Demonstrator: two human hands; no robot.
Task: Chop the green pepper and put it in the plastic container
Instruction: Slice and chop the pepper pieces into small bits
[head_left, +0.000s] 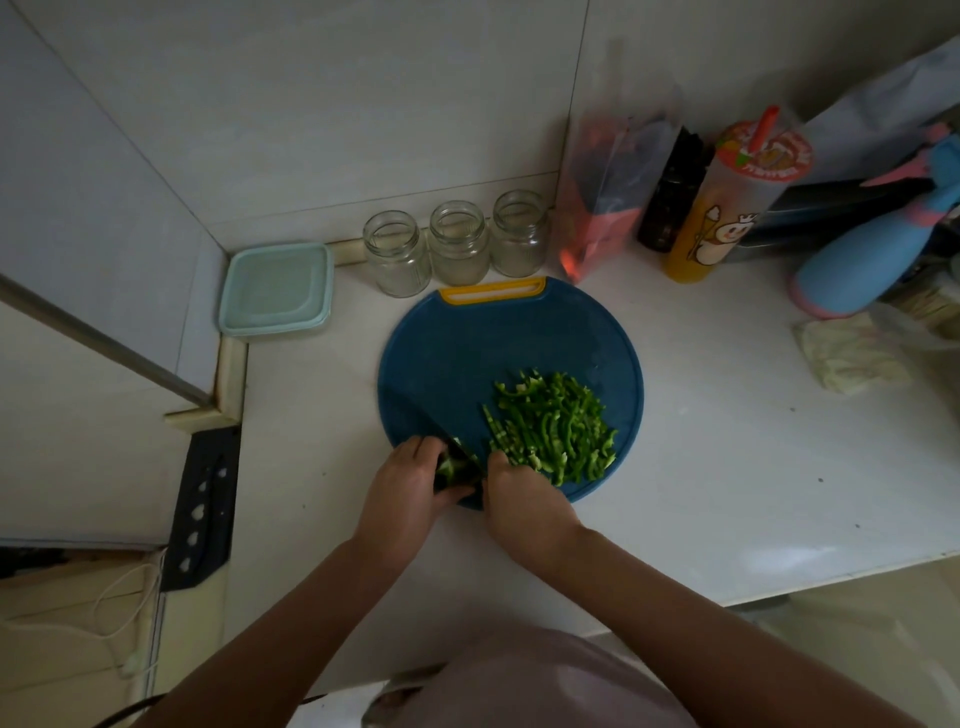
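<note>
Left hand (410, 483) pinches the uncut pepper piece (450, 469) on the blue board (467, 353). Right hand (519, 501) curls round a knife (441, 436), handle hidden, blade blurred. I note chopped strips (556, 426) beside it, a white surface (727, 441), a tiled wall (363, 104) and a lidded container (275, 288) well apart.

Dim, underexposed view, soft focus, wide-angle bending at the edges

It was a home kitchen: a white worktop (727, 467) met tiled walls (363, 130), with three clear glass jars (459, 249) at twelve o'clock of a round blue plastic chopping board (441, 364).
</note>
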